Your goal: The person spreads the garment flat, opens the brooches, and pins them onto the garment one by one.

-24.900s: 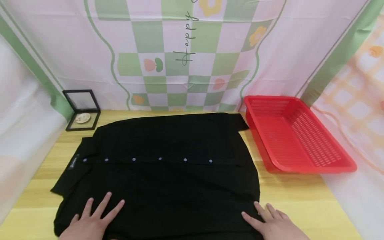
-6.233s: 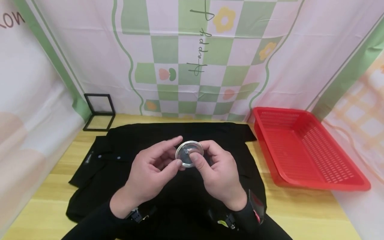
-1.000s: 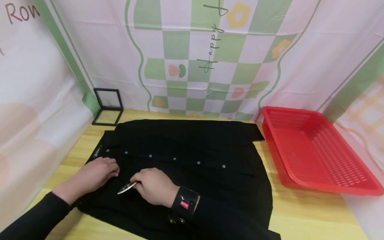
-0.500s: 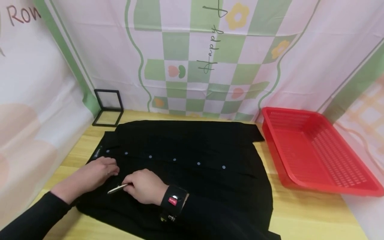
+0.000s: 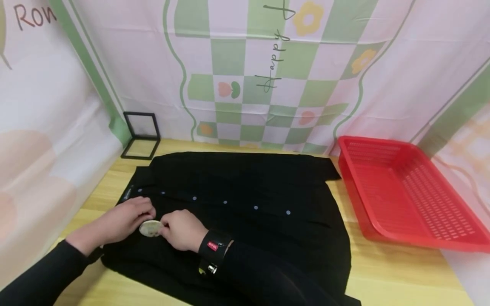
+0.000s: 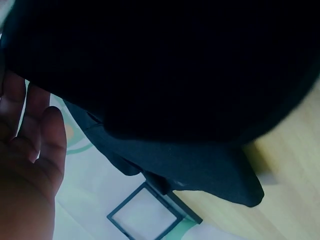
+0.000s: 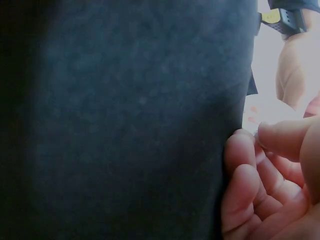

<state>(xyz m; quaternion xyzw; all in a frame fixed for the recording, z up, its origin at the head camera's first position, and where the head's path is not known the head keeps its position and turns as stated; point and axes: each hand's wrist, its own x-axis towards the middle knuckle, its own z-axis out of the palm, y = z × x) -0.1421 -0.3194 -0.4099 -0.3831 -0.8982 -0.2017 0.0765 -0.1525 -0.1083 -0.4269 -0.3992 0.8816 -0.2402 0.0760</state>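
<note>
A black button-up shirt (image 5: 245,178) lies spread on the table, its collar towards the left. My right hand (image 5: 185,230) pinches a round, cream-faced pin badge (image 5: 150,228) at its right edge, just over the chest of the shirt. Beside the badge, my left hand (image 5: 128,217) has its fingers bent at the cloth below the collar and seems to pinch it. In the left wrist view, cloth hides the fingertips of the left hand (image 6: 32,150). The right wrist view shows thumb and fingers of the right hand (image 7: 270,185) on the rim of the badge (image 7: 265,112).
At the back left stands an open black-framed display case (image 5: 141,138). A red perforated basket (image 5: 402,191) sits on the right side of the wooden table (image 5: 390,272). Printed curtains (image 5: 260,55) close off the back and both sides.
My right hand has carried the badge left and up to my left hand, turning its cream face up. Earlier, both hands held its metal back up; before that it lay in the case.
</note>
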